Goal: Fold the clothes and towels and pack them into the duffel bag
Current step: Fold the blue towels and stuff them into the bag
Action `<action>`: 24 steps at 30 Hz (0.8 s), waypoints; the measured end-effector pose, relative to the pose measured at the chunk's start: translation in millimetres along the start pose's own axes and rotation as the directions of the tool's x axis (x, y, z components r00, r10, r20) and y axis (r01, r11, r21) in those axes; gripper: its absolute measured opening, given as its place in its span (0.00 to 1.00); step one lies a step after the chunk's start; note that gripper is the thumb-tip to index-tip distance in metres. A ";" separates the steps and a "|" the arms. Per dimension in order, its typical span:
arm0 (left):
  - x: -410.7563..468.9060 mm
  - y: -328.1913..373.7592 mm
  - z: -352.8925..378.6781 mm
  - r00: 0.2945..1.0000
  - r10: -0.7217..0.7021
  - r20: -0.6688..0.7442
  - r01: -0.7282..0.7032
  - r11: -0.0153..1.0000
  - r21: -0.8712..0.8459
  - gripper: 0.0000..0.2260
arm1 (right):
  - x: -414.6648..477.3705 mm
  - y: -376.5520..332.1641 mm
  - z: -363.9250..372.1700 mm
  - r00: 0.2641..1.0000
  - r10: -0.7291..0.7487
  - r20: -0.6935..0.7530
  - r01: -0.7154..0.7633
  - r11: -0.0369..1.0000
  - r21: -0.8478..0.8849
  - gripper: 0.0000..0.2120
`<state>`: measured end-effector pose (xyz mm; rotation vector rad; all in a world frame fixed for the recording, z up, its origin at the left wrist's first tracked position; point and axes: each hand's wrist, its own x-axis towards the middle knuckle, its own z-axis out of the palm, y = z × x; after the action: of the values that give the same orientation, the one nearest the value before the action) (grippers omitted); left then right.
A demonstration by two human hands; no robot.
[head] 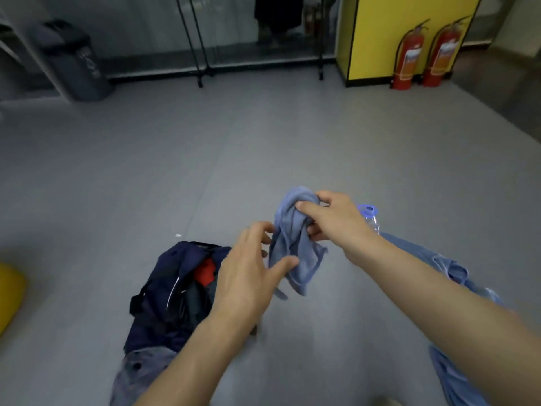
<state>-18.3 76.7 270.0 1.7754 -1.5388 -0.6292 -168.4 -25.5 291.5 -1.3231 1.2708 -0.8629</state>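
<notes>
A crumpled light-blue towel [295, 244] hangs in the air above the grey floor. My right hand [330, 221] grips its bunched top. My left hand [251, 268] is beside the hanging part, fingers spread, thumb touching the cloth's lower edge. Below and left lies the open navy duffel bag [164, 300] on the floor, with a red item [206, 272] and dark clothes visible inside. A light-blue garment [450, 271] lies on the floor under my right forearm.
A clear water bottle with a blue cap [369, 215] stands behind my right hand. A grey patterned cloth [137, 373] lies near the bag's front end. Far back stand a grey bin [76, 60], a rack's black legs [202, 54] and two red fire extinguishers [424, 54].
</notes>
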 end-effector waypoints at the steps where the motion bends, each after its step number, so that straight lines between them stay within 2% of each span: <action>1: -10.4 -1.5 -9.4 0.999 0.040 0.008 -0.041 0.997 0.069 0.20 | -3.8 -7.9 11.9 1.000 0.008 -0.011 -0.008 1.000 0.021 0.06; 4: -24.9 -17.0 -15.7 0.976 0.197 0.096 -0.217 0.926 0.307 0.27 | -12.1 -18.5 38.4 0.999 0.032 -0.039 -0.028 0.994 0.107 0.06; 6: -22.5 -30.6 -11.8 0.977 0.208 0.044 -0.209 0.900 0.381 0.28 | -17.3 -16.2 50.2 0.995 0.081 -0.053 -0.072 0.987 0.142 0.07; 8: -17.8 -37.1 -7.0 0.958 0.278 -0.070 -0.222 0.875 0.430 0.20 | -21.3 -7.6 55.6 0.989 0.140 -0.054 -0.126 0.969 0.213 0.08; 11: -9.8 -49.4 -7.3 0.874 0.441 -0.203 -0.312 0.830 0.462 0.04 | -27.0 2.8 56.8 0.980 0.200 -0.015 -0.189 0.947 0.258 0.08; 12: -6.5 -51.6 -9.4 0.859 0.461 -0.222 -0.331 0.832 0.446 0.04 | -27.9 4.5 56.1 0.978 0.209 0.002 -0.202 0.944 0.260 0.09; 15: 1.1 -42.7 -18.4 0.853 0.450 -0.263 -0.365 0.877 0.314 0.04 | -28.2 5.6 53.1 0.986 0.153 0.066 -0.166 0.945 0.282 0.11; 17: 5.2 -32.4 -27.3 0.897 0.320 -0.306 -0.305 0.948 0.096 0.04 | -30.8 4.0 53.2 0.992 0.038 0.124 -0.066 0.972 0.228 0.16; 19: 9.9 -26.6 -35.4 0.951 0.124 -0.284 -0.177 0.969 -0.172 0.05 | -36.1 2.3 54.1 0.972 -0.106 0.209 0.079 0.988 0.135 0.23; 21: 15.1 -24.4 -42.3 0.971 -0.020 -0.238 -0.064 0.938 -0.340 0.04 | -42.8 2.3 58.4 0.926 -0.205 0.316 0.187 0.978 0.087 0.20; 22: 16.9 -23.5 -44.2 0.972 -0.053 -0.228 -0.038 0.926 -0.376 0.04 | -45.2 3.8 60.8 0.919 -0.244 0.311 0.247 0.969 0.029 0.16; 24: 17.7 -22.7 -46.0 0.975 -0.075 -0.210 -0.022 0.905 -0.425 0.05 | -44.7 9.5 63.6 0.927 -0.328 0.185 0.352 0.929 -0.116 0.10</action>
<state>33.7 69.2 283.5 1.4762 -1.1241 -0.6937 -116.9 31.9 278.1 -1.7319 1.0057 -0.8898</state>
